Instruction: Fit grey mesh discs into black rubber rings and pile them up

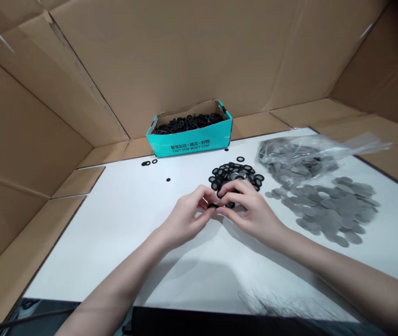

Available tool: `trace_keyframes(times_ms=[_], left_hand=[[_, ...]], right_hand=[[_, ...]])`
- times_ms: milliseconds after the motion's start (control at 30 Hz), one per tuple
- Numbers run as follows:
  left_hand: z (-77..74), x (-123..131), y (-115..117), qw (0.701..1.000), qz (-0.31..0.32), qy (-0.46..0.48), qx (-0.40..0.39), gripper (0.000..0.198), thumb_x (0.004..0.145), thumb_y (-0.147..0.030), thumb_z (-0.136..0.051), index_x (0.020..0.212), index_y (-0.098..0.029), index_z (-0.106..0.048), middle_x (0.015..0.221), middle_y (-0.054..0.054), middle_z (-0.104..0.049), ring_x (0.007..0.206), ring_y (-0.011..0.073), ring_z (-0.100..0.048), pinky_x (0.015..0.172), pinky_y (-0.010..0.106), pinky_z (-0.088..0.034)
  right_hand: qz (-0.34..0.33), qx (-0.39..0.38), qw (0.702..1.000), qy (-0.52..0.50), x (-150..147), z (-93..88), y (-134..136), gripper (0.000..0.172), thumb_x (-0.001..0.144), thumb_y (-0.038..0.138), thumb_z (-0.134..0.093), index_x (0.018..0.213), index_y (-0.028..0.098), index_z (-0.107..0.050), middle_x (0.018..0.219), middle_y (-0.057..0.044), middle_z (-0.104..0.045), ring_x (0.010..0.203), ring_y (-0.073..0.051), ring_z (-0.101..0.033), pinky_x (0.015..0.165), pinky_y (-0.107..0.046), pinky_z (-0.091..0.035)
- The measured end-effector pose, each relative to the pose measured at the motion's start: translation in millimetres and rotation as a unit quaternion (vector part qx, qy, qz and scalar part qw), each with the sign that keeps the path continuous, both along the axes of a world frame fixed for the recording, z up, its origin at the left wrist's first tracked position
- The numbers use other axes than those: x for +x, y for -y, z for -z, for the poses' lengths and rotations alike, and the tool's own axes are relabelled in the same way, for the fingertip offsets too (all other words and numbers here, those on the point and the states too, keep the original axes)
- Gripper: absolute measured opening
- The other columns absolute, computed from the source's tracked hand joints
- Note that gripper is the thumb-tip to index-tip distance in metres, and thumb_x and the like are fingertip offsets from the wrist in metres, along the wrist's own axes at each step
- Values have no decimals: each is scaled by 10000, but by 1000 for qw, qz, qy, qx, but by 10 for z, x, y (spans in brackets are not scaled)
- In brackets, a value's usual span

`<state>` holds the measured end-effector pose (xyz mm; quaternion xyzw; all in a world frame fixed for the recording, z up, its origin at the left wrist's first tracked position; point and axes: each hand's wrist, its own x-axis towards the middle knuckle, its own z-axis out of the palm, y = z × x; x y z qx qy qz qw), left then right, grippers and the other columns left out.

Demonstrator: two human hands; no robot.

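Observation:
Near the middle of the white board, my left hand and my right hand meet, both closed on one small black ring. Fingertips hide part of that ring. Just behind my right hand lies a pile of black rings with grey centres; a few of them show under its fingers. Many flat grey discs are spread to the right of my right hand. Behind them, more grey discs sit in a clear plastic bag.
A turquoise box full of black rings stands at the back edge of the white board. Loose black rings and a small black disc lie at the back left. Cardboard walls enclose the back and sides.

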<state>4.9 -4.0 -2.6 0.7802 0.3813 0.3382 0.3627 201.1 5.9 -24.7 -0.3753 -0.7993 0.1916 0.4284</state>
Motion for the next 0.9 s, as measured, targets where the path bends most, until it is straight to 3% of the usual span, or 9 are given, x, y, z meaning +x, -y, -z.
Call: trace_keyframes(times_ms=[167,467,667,900], left_hand=[[25,4,13,999,15,21,-23,94,931,-156,-514,1001,-205,-476,921,6,-597,772,111,-678,724,242,-550],[-45,-24,10,996,23,-83,29,164,877,-69,-489,968,-202,-516,909,6,-617,777,111,-579,735,244,-503],[-36,-22,-8,999,10,-26,40,166,869,-69,-538,970,-200,-519,917,2,-614,784,102,-593,755,233,-515],[-21,-6,-2,999,6,2,39,108,914,-114,-535,981,-197,-522,933,7,-610,818,104,-608,772,235,-530]], right_hand=[[-13,-21,1000,-1,0,-13,-5,152,856,161,-652,716,207,-614,936,-67,-654,905,-236,-589,801,-411,-487],[-25,-1,1000,-7,-21,-8,13,161,869,155,-632,721,203,-593,906,-69,-626,885,-229,-570,781,-407,-482],[-8,12,1000,-5,4,-52,1,71,865,177,-666,808,216,-683,932,-77,-644,922,-246,-588,814,-430,-493],[-17,-3,1000,-5,15,-67,3,135,873,170,-656,745,212,-642,948,-73,-657,924,-237,-590,813,-415,-492]])
